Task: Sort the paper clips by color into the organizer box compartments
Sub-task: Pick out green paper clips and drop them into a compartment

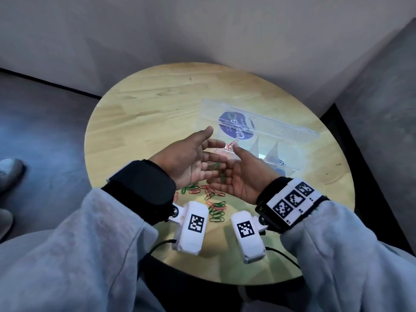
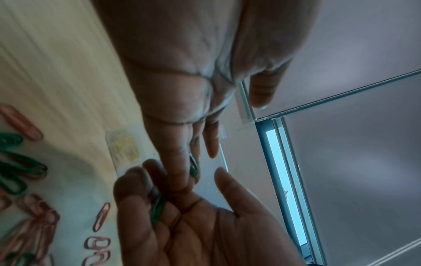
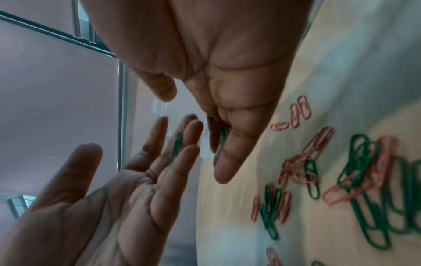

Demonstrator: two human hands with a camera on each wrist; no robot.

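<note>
My left hand (image 1: 191, 158) and right hand (image 1: 240, 176) hover palm to palm above the round table, fingers loosely straight. One green paper clip (image 3: 176, 147) lies along my left fingers. Another green clip (image 2: 157, 210) lies in my right fingers. Beneath my wrists a pile of red and green clips (image 1: 212, 200) is scattered on the wood. The clear organizer box (image 1: 270, 154) stands just beyond my fingertips, its lid (image 1: 258, 122) with a purple round label folded back. Red clips (image 1: 228, 145) sit in its near-left compartment, and a few dark ones (image 1: 281, 162) in a right one.
The wooden table (image 1: 146, 104) stands in a corner, with grey walls close behind and to the right. A shoe (image 1: 9, 172) rests on the floor at the far left. Bare wood lies to the left of the box.
</note>
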